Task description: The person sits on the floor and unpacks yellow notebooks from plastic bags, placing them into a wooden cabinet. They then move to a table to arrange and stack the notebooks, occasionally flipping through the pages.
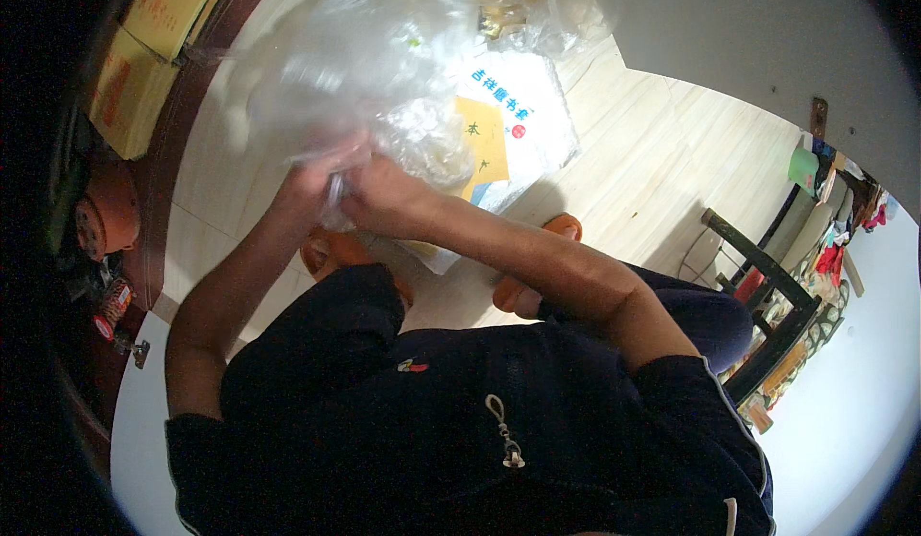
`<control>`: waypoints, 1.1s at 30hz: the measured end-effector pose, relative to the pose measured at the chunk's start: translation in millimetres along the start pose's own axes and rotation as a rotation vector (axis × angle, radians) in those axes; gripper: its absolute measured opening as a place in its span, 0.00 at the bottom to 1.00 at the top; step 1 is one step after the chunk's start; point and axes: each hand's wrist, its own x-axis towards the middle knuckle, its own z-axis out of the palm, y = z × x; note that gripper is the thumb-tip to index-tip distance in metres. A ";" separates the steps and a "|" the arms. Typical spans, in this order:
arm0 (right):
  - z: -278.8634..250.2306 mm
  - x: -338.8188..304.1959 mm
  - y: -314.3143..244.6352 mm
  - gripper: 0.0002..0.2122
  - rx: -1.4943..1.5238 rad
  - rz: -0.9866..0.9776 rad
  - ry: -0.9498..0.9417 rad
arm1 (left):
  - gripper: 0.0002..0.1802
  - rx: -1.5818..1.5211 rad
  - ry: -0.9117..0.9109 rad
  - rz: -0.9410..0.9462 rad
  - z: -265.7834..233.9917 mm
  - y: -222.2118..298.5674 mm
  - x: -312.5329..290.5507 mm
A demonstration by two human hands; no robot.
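In front of my knees, both hands are close together at the gathered end of a large clear plastic bag (365, 47). My left hand (324, 166) is closed on the plastic and partly smeared by motion. My right hand (386, 198) grips the same bunched plastic right beside it. The bag puffs out away from me and is blurred; what it holds, if anything, I cannot make out. Just beyond my right hand, a white printed packet (537, 123) lies on the floor with a yellow paper piece (487, 142) on it, partly behind the bag.
More crumpled clear plastic (566, 8) lies at the far side. Orange slippers (561, 227) are on my feet. Yellow boxes (173, 8) and an orange-brown pot (110, 214) stand on the left. A dark-framed chair (767, 258) and a pale cabinet door (748, 27) are on the right.
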 end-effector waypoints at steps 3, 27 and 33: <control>-23.5 -15.4 -21.7 0.20 0.190 -0.004 -0.377 | 0.20 0.357 0.205 0.006 -19.7 -7.3 -27.8; -175.8 24.7 189.4 0.21 0.468 0.465 1.186 | 0.15 1.205 0.625 0.247 -330.5 -234.3 -124.2; -162.6 -86.3 223.0 0.10 1.408 0.289 0.705 | 0.25 1.227 0.662 0.313 -251.7 -82.2 -119.7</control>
